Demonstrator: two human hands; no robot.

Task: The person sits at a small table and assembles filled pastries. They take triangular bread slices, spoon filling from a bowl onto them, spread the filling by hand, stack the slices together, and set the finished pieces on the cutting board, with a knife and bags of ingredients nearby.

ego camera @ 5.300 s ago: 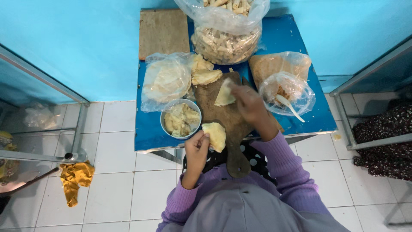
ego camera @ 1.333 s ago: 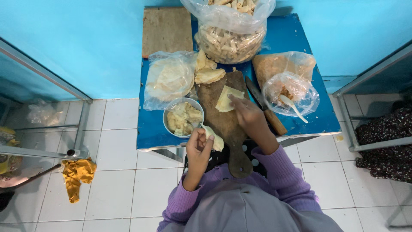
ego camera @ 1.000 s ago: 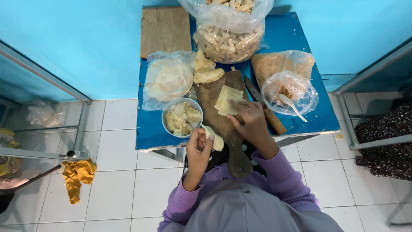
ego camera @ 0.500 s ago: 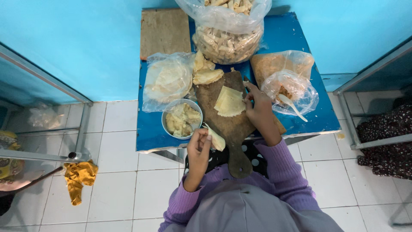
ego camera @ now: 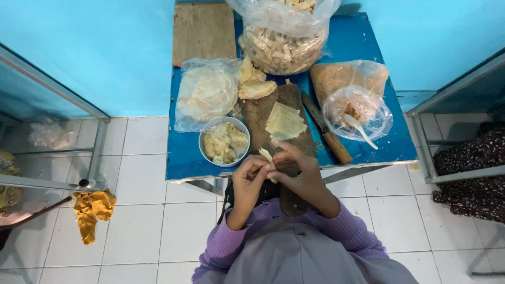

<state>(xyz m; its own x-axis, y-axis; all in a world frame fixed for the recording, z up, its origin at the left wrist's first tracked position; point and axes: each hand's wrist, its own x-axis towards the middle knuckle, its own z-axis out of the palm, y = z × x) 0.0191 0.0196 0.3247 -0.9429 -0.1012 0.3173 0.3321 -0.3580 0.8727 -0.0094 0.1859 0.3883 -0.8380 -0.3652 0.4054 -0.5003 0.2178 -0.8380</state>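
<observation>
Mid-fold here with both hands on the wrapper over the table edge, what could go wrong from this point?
The folded wrapper is pinched between the left hand and right hand past the blue table's front edge, so a slip would likely drop it toward the tiled floor. The knife lies close beside the right hand, blade along the wooden board; a careless reach could meet it. The filling bowl sits near the edge and might get nudged off.
</observation>
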